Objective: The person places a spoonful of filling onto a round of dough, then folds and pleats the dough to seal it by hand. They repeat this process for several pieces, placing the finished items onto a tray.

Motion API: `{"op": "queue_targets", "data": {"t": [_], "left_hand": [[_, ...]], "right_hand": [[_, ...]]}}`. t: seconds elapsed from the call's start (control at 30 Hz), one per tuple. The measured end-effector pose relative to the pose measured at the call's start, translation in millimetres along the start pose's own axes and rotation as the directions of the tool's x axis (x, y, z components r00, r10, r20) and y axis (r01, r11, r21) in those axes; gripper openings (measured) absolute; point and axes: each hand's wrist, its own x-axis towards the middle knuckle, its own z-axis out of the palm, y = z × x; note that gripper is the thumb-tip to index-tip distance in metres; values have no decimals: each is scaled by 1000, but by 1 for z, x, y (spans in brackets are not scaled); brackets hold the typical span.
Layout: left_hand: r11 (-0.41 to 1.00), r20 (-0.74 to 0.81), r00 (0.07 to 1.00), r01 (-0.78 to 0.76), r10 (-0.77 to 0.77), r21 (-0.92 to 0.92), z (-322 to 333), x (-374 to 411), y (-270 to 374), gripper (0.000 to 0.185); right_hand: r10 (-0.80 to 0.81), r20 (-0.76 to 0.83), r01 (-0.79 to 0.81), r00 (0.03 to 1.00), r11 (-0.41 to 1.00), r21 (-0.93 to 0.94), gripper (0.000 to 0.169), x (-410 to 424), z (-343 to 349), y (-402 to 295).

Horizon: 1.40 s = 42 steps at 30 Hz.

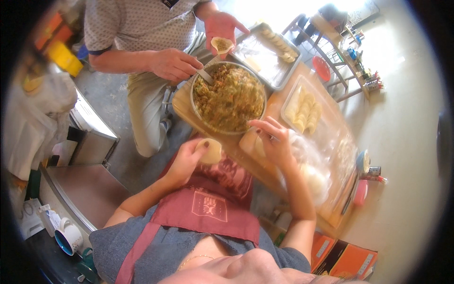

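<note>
My left hand holds a round, pale dough wrapper in front of the apron, its thumb lying on top. My right hand is at the near right rim of a large metal bowl, fingers bent. Something small and shiny shows between those fingers, but I cannot tell whether it is a utensil handle. Chopped filling heaps the bowl and is partly blurred. Just under my right wrist lies a clear plastic bag with pale dough pieces inside.
Across the bowl, another person's hands hold a filled wrapper and a flat metal spatula. A metal tray and a plastic-covered tray carry rows of dumplings. The wooden table reaches right. A mug stands lower left.
</note>
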Motion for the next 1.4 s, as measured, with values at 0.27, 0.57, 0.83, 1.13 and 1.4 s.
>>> {"op": "queue_targets", "data": {"t": [0.27,0.57,0.83,1.13,1.4], "left_hand": [[994,-20,998,-67,66,-89,-5,-3,9,38],[983,-37,995,-96,92,-156,5,-5,25,30],[980,2,996,-85,87,-181,11,-3,25,37],[952,-50,978,-207,201,-223,19,3,35,43],[852,121,978,-83,169,-516,37,38,43,73]], "right_hand": [[253,34,-255,967,959,122,19,-9,9,-8],[312,-105,-275,944,922,272,25,-6,-11,11],[325,-171,-309,930,944,116,20,-22,17,-6],[671,-87,-437,736,569,696,29,-7,23,-4],[464,-223,-268,857,772,577,25,-3,8,-27]]}}
